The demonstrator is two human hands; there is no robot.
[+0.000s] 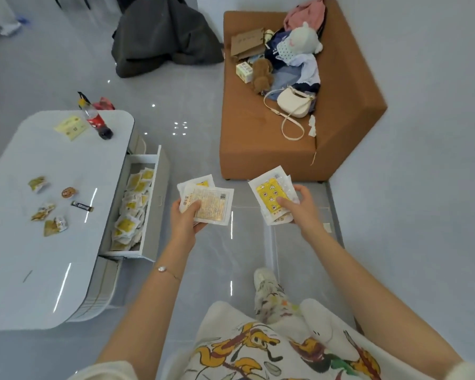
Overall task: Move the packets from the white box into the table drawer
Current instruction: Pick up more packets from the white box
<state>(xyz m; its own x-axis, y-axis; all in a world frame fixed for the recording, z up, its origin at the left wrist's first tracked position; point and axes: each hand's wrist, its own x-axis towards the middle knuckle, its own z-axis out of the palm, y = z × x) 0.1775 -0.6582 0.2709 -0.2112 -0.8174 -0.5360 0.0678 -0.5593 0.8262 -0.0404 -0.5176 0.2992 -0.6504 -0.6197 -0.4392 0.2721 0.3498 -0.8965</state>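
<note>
2 small stacks of packets are in play, 1 per hand. The left hand [185, 219] pinches its left stack [211, 205] at the near edge, thumb on top and fingers curled under; the top packet shows its printed back. The right hand [299, 208] does the same with the right stack [272, 196], thumb pressed on the yellow face and fingers wrapped beneath. Both stacks hang over the floor, off to the right of the drawer [161, 198] and not yet above it. The drawer sticks out of the side of the white surface [66, 165], wide open, with a loose heap of the same yellow packets [132, 212] inside. Can't spot the white box for sure from this view.

Handling guess: these look like flat sealed pouches, light and a bit floppy, with a slick plastic skin, so a fanned stack could slide apart. I'd pinch the sealed border near 1 corner with the thumb flat on top to clamp all the layers, then carry them low over the drawer before letting go. Nothing looks fragile, so dropping them onto the heap should be fine.
</note>
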